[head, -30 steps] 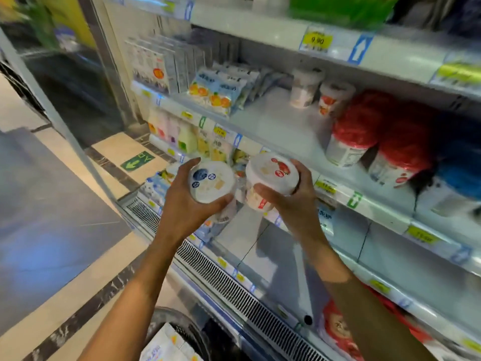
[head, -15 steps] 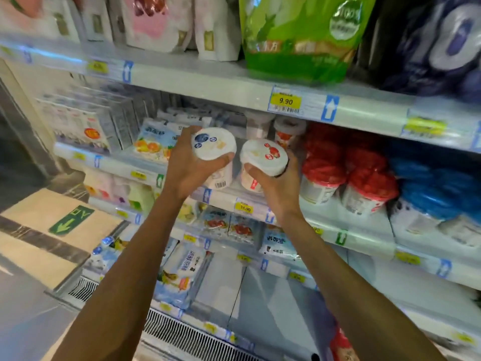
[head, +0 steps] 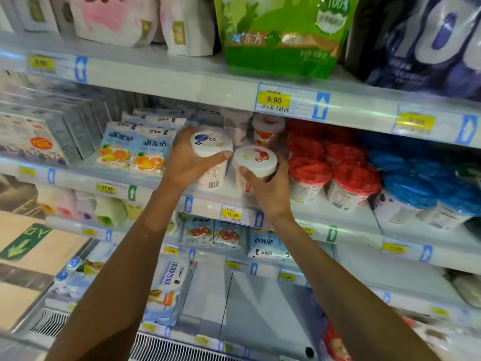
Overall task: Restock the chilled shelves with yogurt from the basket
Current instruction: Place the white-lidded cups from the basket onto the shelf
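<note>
The left hand (head: pixel 187 162) wraps its fingers round a blue-marked yogurt cup (head: pixel 210 147), and the right hand (head: pixel 268 191) grips a red-marked yogurt cup (head: pixel 256 158). Both cups sit side by side at the front of the middle shelf (head: pixel 78 182); whether they touch it I cannot tell. This looks like the placing step: next, settle them upright and let go. Orange pouches (head: pixel 130 152) crowd at nine o'clock and red-capped tubs (head: pixel 309 170) at three o'clock, so the slot is narrow. At twelve o'clock, deeper in, two cups (head: pixel 268 128) limit the slide back.
</note>
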